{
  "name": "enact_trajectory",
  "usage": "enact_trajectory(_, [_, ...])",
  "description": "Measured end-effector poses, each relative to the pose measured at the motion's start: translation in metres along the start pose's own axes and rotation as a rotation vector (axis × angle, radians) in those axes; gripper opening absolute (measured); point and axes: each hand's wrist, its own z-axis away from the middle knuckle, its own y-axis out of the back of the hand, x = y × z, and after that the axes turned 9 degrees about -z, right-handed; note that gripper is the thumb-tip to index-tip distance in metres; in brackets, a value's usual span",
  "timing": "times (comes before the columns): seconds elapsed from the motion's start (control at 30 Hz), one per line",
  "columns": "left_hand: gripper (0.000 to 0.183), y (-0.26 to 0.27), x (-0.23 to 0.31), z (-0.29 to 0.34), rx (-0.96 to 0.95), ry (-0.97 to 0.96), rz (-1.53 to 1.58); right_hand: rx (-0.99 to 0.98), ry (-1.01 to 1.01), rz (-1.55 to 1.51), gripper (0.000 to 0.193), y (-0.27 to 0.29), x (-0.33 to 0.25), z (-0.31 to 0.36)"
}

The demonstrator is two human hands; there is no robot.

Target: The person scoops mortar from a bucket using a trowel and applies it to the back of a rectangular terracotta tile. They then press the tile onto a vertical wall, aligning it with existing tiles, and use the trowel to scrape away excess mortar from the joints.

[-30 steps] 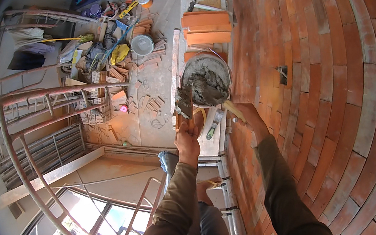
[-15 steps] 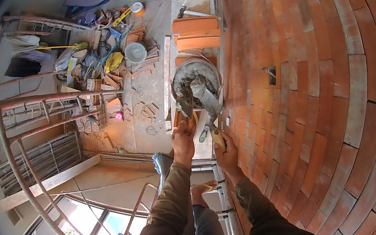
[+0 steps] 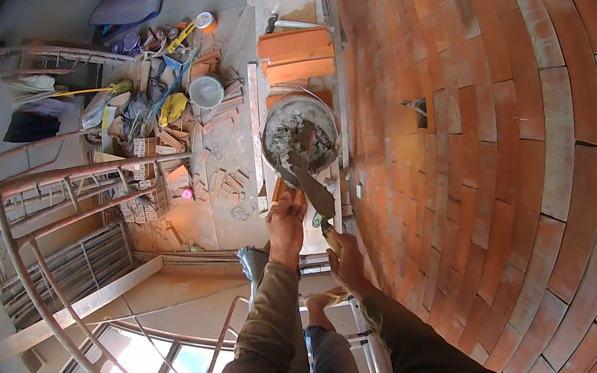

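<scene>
My left hand [image 3: 287, 227] grips a narrow orange brick tile [image 3: 279, 190] at the near rim of a bucket [image 3: 265, 120]. Wet grey mortar [image 3: 298, 129] fills much of that bucket. Closed around a pale handle, my right hand [image 3: 348, 259] holds a trowel [image 3: 318, 196]. Its mortar-smeared blade slants up and left across the bucket's near edge, with the tip close to the tile. The tile's far end is partly covered by mortar and the blade. On the plank behind the trowel lies a small green-handled object [image 3: 317, 220], partly hidden.
Stacked orange tiles [image 3: 296, 55] and a hammer [image 3: 276, 23] lie farther along the plank. A brick-faced wall [image 3: 480, 159] rises at the right. Scaffold rails [image 3: 80, 173] stand left. Below are a grey bucket [image 3: 206, 91], loose bricks and tools. A ladder [image 3: 369, 346] stands beneath me.
The trowel has swung from the bucket's right side toward the tile, its blade now nearer my left hand. My right hand has moved slightly left and down; the whole view has shifted a little.
</scene>
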Motion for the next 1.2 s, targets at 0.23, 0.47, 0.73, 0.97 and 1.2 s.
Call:
enact_trajectory(0.23, [0.029, -0.008, 0.003, 0.003, 0.036, -0.006, 0.044, 0.044, -0.129, -0.11, 0.047, 0.04, -0.006, 0.008])
enact_trajectory(0.47, [0.028, 0.01, -0.009, -0.006, -0.017, 0.008, 0.101, -0.003, -0.282, -0.287, 0.048, -0.005, -0.022, -0.013])
enact_trajectory(0.73, [0.021, -0.009, 0.004, 0.007, 0.023, -0.024, -0.005, 0.07, -0.441, -0.274, 0.048, -0.022, 0.034, -0.102])
enact_trajectory(0.97, [0.018, -0.034, 0.014, 0.008, -0.07, -0.079, -0.166, -0.186, -0.812, -0.283, 0.036, 0.013, 0.022, -0.197])
enact_trajectory(1.2, [0.018, -0.061, 0.029, 0.006, -0.103, -0.09, -0.284, -0.464, -0.47, 0.36, 0.045, 0.003, -0.018, -0.209])
